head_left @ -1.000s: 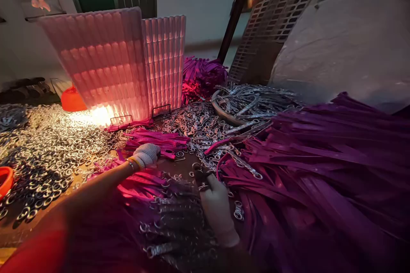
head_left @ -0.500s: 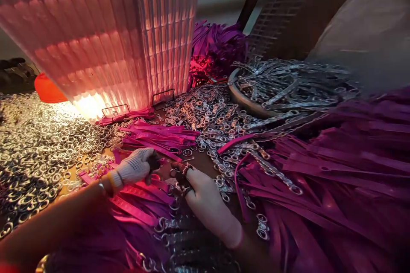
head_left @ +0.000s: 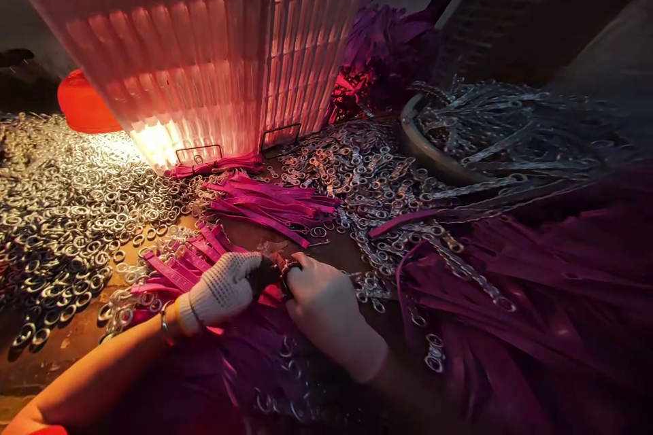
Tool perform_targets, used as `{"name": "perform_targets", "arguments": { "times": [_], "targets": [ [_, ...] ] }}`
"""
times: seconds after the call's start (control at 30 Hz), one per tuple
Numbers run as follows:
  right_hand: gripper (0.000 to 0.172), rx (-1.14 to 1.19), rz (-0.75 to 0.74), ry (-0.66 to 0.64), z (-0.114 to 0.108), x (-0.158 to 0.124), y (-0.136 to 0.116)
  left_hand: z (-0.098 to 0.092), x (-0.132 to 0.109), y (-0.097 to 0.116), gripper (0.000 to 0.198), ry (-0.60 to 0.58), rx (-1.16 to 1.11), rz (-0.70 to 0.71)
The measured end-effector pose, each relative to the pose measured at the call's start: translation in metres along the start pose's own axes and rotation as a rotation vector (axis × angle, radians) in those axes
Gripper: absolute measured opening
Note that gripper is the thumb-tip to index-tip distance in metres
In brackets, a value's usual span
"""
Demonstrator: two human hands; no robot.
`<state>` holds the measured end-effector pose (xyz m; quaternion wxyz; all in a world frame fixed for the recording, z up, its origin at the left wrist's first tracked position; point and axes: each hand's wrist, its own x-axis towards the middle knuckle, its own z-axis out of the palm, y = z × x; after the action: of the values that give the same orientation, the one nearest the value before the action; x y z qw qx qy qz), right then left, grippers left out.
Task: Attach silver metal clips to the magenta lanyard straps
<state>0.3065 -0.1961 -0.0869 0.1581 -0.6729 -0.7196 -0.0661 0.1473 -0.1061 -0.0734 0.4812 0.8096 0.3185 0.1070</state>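
My left hand (head_left: 224,289), in a white dotted glove with dark fingertips, is closed at the middle of the bench. My right hand (head_left: 329,309), pale-gloved with dark coverings on the fingers, is closed against it from the right. The fingertips meet, and whatever is pinched between them is hidden. Under and beside my left hand lie magenta straps (head_left: 176,272), some with metal rings at their ends. Just beyond both hands is a bundle of magenta straps (head_left: 270,202). A small ring and pin (head_left: 320,234) lie by the bundle's right end.
A heap of metal rings (head_left: 76,197) covers the left, under a red lamp (head_left: 89,102). A tall translucent ribbed panel (head_left: 204,61) stands behind. Linked metal fittings (head_left: 357,170) and a bowl (head_left: 433,156) of metal strips lie back right. Purple straps (head_left: 541,292) fill the right.
My hands have come together, fingertips touching where a gap showed before. The view has shifted, so the bench's contents sit further right and a little higher at the back.
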Motion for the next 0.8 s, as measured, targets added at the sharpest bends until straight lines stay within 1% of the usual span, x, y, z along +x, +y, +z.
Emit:
{"name": "perform_targets", "arguments": {
  "times": [0.03,0.07,0.1,0.13,0.2,0.27,0.3,0.37,0.4,0.47,0.6,0.67,0.73,0.77,0.8],
  "targets": [
    [0.017,-0.009,0.007,0.005,0.002,-0.002,-0.001,0.003,-0.003,-0.004,0.008,0.012,0.102,0.033],
    [0.017,-0.01,0.024,0.01,0.003,-0.004,-0.001,0.005,-0.006,-0.008,0.011,0.024,0.175,0.049],
    [0.018,-0.001,0.048,0.014,0.003,-0.006,-0.001,0.008,-0.008,-0.01,0.015,0.035,0.195,0.049],
    [0.02,0.023,0.07,0.015,0.003,-0.009,0.0,0.01,-0.009,-0.012,0.017,0.038,0.158,0.037],
    [0.027,0.111,0.089,-0.007,-0.001,-0.011,0.001,0.013,-0.01,-0.012,0.014,0.044,-0.026,0.003],
    [0.034,0.203,0.086,-0.102,-0.007,-0.011,0.002,0.013,-0.009,-0.011,0.02,0.061,-0.191,-0.017],
    [0.035,0.216,0.093,-0.171,-0.009,-0.01,0.001,0.013,-0.009,-0.011,0.02,0.071,-0.226,-0.016],
    [0.03,0.154,0.124,-0.291,-0.012,-0.006,0.0,0.015,-0.011,-0.014,0.018,0.1,-0.215,0.012],
    [0.027,0.098,0.132,-0.328,-0.013,-0.004,-0.001,0.016,-0.012,-0.016,0.019,0.108,-0.186,0.024],
    [0.022,-0.005,0.09,-0.358,-0.012,-0.001,-0.004,0.018,-0.016,-0.02,0.02,0.107,-0.113,0.035],
    [0.018,-0.107,-0.074,-0.355,-0.008,0.001,-0.009,0.019,-0.019,-0.019,0.027,0.077,0.001,0.046],
    [0.019,-0.136,-0.104,-0.35,-0.008,0.001,-0.011,0.013,-0.017,-0.014,0.029,0.019,0.064,0.078],
    [0.019,-0.142,-0.106,-0.343,-0.01,0.0,-0.012,0.0,-0.015,-0.01,0.025,-0.061,0.183,0.128],
    [0.019,-0.136,-0.093,-0.338,-0.012,-0.002,-0.012,-0.011,-0.015,-0.008,0.019,-0.059,0.27,0.131],
    [0.019,-0.127,-0.063,-0.332,-0.014,-0.006,-0.012,-0.023,-0.015,-0.007,0.013,-0.018,0.371,0.111]
  ]
}}
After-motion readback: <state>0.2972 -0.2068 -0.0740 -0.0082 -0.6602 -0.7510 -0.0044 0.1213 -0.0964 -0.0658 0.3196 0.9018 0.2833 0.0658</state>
